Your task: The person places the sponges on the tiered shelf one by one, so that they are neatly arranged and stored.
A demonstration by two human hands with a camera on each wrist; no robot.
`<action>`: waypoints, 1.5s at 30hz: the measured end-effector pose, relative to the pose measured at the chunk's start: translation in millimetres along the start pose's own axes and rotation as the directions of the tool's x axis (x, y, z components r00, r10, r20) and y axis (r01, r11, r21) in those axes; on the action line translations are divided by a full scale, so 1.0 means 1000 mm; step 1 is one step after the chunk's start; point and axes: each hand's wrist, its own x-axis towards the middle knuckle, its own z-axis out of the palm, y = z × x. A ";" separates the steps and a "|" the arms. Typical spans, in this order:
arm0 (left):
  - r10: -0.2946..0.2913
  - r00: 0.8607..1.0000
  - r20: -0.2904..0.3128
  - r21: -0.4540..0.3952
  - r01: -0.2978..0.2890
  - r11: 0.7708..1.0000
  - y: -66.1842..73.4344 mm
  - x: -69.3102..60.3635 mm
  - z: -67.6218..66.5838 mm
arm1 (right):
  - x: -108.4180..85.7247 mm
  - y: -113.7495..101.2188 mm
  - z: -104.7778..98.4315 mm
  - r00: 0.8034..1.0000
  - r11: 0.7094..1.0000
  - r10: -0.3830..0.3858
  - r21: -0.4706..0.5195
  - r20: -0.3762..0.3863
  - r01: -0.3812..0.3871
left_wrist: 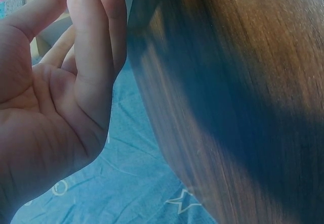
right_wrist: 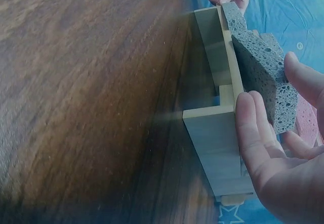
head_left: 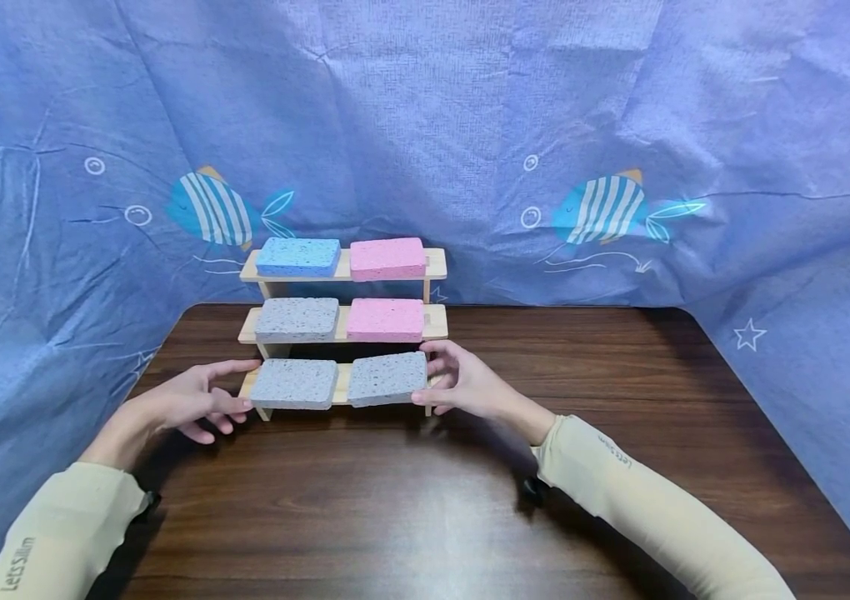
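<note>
A three-tier wooden rack (head_left: 436, 321) carries rectangular sponges in pairs. My right hand (head_left: 470, 385) pinches the right end of a grey sponge (head_left: 387, 377) on the lowest tier, with the thumb at its front edge. That end is tilted up off the board, as the right wrist view shows. At the left end of the same tier, my left hand (head_left: 188, 398) has its index finger and thumb extended at the corners of another grey sponge (head_left: 293, 383), which lies flat. Whether these fingertips press it is hard to see; in the left wrist view they are cut off.
On the middle tier are a grey sponge (head_left: 296, 318) and a pink sponge (head_left: 385, 318). A blue sponge (head_left: 297, 257) and a second pink sponge (head_left: 387, 258) sit on top. The rack stands toward the back left of a dark wooden table (head_left: 582, 375), before a blue fish-print cloth (head_left: 425, 125).
</note>
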 end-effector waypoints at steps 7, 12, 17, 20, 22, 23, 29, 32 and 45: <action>0.018 1.000 0.021 0.013 -0.018 1.000 0.002 0.003 0.000 | -0.002 0.004 -0.004 1.000 1.000 0.006 0.011 -0.008 -0.006; 0.016 1.000 0.023 0.014 -0.017 1.000 0.001 0.003 -0.001 | 0.000 0.006 -0.003 1.000 0.999 0.027 0.022 -0.012 -0.027; 0.006 1.000 0.021 0.017 -0.006 1.000 -0.003 -0.003 -0.001 | 0.005 0.007 0.000 0.999 0.998 0.047 0.028 0.012 -0.047; 0.015 0.999 0.029 0.010 -0.015 1.000 -0.003 -0.004 -0.001 | 0.005 0.007 0.000 0.999 0.998 0.050 0.027 0.016 -0.050; 0.024 0.999 0.028 0.011 -0.024 1.000 -0.002 -0.002 -0.001 | 0.004 0.006 -0.002 0.999 0.998 0.047 0.029 0.004 -0.047; 0.026 0.999 0.026 0.013 -0.026 1.000 -0.001 -0.001 -0.001 | 0.004 0.005 -0.002 0.999 0.999 0.044 0.030 -0.001 -0.044; 0.016 1.000 0.014 0.014 -0.016 1.000 0.002 0.000 -0.001 | 0.003 0.006 -0.002 0.999 0.998 0.037 0.046 -0.004 -0.037; 0.009 1.000 0.008 0.008 -0.009 1.000 0.002 -0.002 0.000 | 0.003 0.006 0.000 0.999 0.998 0.038 0.048 0.000 -0.038; 0.014 1.000 -0.005 -0.004 -0.014 1.000 0.002 -0.003 0.001 | 0.002 0.006 0.000 0.999 0.997 0.041 0.071 -0.010 -0.040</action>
